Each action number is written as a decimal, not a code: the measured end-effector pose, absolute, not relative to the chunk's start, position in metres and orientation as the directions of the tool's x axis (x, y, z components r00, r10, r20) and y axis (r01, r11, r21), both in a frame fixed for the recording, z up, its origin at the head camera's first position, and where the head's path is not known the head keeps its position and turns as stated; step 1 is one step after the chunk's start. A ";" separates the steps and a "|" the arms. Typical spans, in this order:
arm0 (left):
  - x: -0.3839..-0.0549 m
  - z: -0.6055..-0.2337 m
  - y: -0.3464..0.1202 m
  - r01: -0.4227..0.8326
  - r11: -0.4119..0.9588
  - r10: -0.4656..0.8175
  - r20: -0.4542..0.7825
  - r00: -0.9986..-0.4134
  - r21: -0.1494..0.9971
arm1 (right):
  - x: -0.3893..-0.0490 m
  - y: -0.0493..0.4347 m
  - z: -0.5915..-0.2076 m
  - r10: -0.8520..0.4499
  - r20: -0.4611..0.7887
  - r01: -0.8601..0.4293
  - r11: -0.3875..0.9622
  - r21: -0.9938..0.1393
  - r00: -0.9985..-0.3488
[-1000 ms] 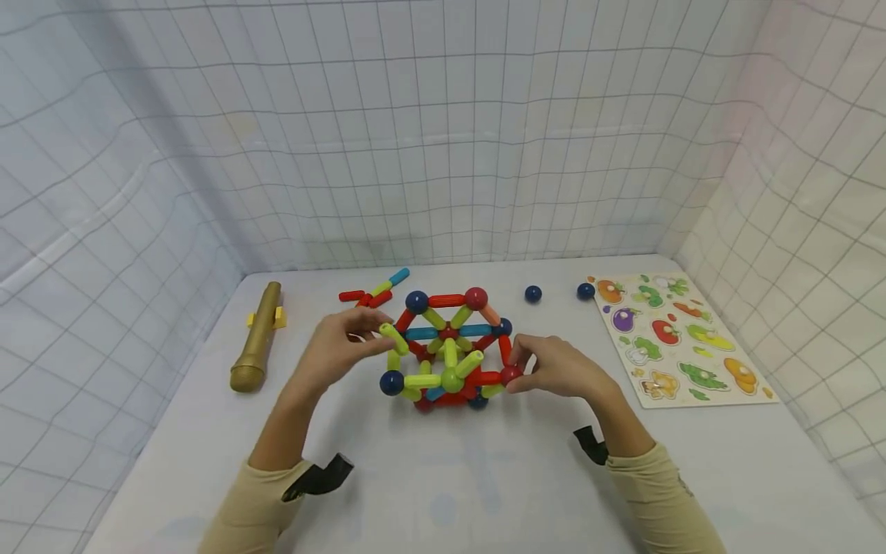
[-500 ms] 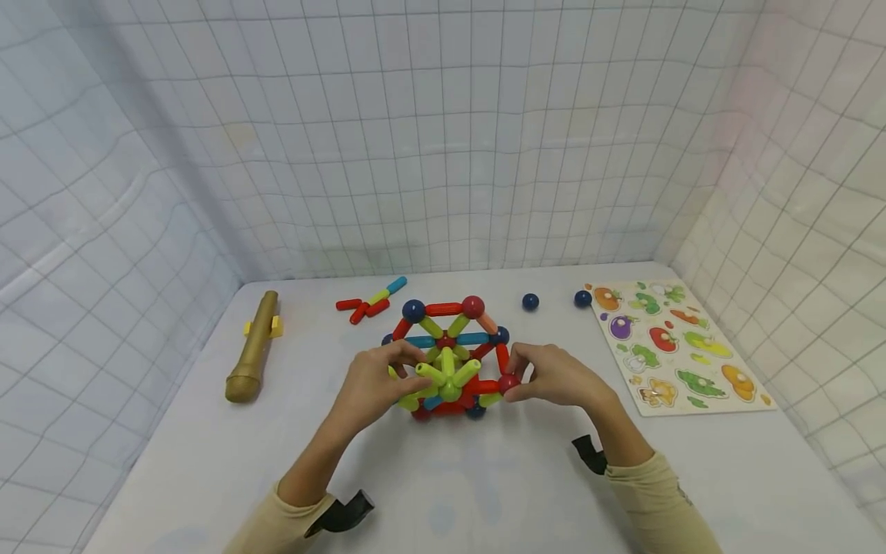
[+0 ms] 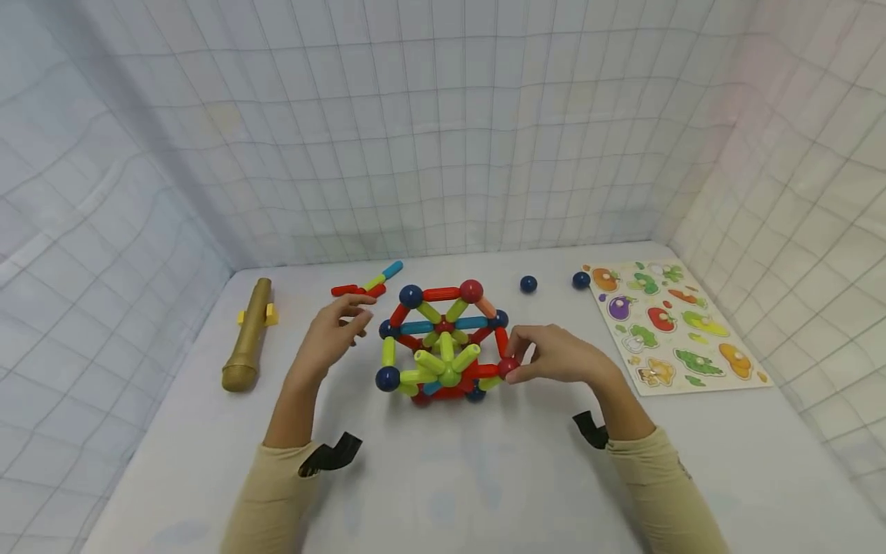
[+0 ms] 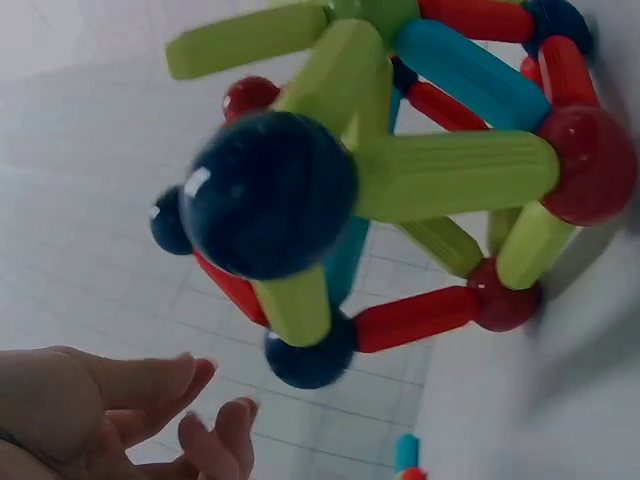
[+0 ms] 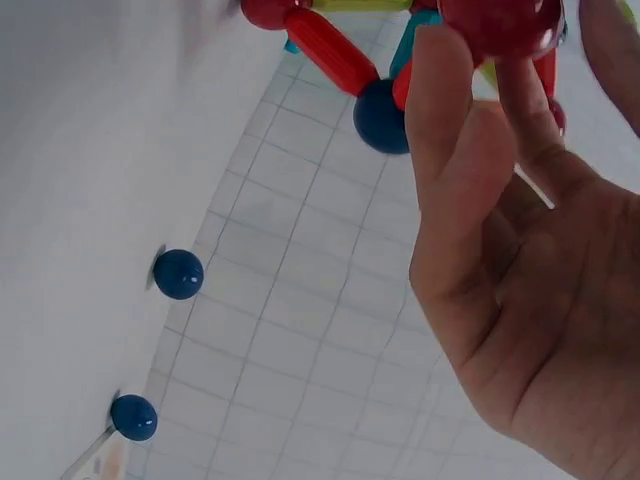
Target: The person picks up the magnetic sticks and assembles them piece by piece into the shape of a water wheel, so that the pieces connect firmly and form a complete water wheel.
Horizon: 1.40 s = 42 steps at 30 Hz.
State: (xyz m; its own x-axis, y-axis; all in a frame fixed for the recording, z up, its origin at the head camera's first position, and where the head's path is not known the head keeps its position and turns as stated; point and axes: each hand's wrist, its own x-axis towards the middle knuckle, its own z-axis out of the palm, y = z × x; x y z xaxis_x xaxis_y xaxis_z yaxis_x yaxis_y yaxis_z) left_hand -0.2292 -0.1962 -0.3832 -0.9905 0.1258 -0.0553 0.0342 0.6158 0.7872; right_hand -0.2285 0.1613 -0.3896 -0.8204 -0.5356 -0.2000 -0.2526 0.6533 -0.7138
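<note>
A ball-and-rod construction model (image 3: 441, 294) of red, green and blue rods stands mid-table in the head view. At its right corner my right hand (image 3: 557, 354) pinches a red ball (image 3: 508, 368) between thumb and fingers; the right wrist view shows that ball (image 5: 503, 22) at the fingertips. Several green rods (image 3: 428, 362) stick out from the green ball (image 3: 450, 375) at the model's front. My left hand (image 3: 328, 338) hovers left of the model, fingers loosely bent and holding nothing. Close by in the left wrist view is a dark blue corner ball (image 4: 270, 195).
Loose rods (image 3: 374, 282) lie behind the left hand. Two dark blue balls (image 3: 529, 284) sit at the back right, near a vegetable picture board (image 3: 681, 331). A gold tube (image 3: 249, 338) with yellow pieces lies at left. A grid-patterned curtain (image 3: 443, 154) surrounds the table.
My left hand brought a green rod rightward to the front green ball, let it go there, and drew back to the left. The right hand keeps its pinch on the red ball.
</note>
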 end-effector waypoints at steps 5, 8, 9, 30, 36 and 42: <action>-0.249 -0.401 -0.199 -0.033 0.589 0.203 -0.188 -0.961 0.807 | -0.276 0.175 -0.397 -0.389 -0.181 -0.181 0.729 -0.661 -0.903; -0.254 -0.407 -0.195 -0.046 0.570 0.202 -0.194 -0.960 0.821 | -0.314 0.177 -0.408 -0.217 -0.107 -0.122 0.821 -0.558 -0.970; -0.255 -0.408 -0.194 -0.046 0.560 0.202 -0.191 -0.961 0.827 | -0.326 0.178 -0.413 -0.168 -0.091 -0.096 0.846 -0.525 -0.982; -0.253 -0.398 -0.195 -0.090 0.544 0.210 -0.239 -0.948 0.835 | -0.258 0.166 -0.393 -0.144 0.151 -0.208 0.747 -0.632 -0.978; -0.254 -0.399 -0.203 -0.109 0.538 0.206 -0.255 -0.945 0.836 | -0.221 0.152 -0.376 -0.353 0.272 -0.432 0.538 -0.724 -0.895; -0.250 -0.405 -0.207 -0.143 0.480 0.221 -0.277 -0.935 0.865 | -0.203 0.142 -0.369 -0.474 0.290 -0.512 0.450 -0.732 -0.831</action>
State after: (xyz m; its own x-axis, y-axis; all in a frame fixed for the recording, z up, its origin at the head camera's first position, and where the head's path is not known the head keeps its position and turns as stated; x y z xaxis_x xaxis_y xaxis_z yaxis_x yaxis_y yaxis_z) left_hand -0.2500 -0.2068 -0.4051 -0.9351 0.2208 -0.2773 -0.1433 0.4802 0.8654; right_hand -0.2033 0.1417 -0.3691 -0.8313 -0.4742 0.2900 -0.5120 0.4503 -0.7315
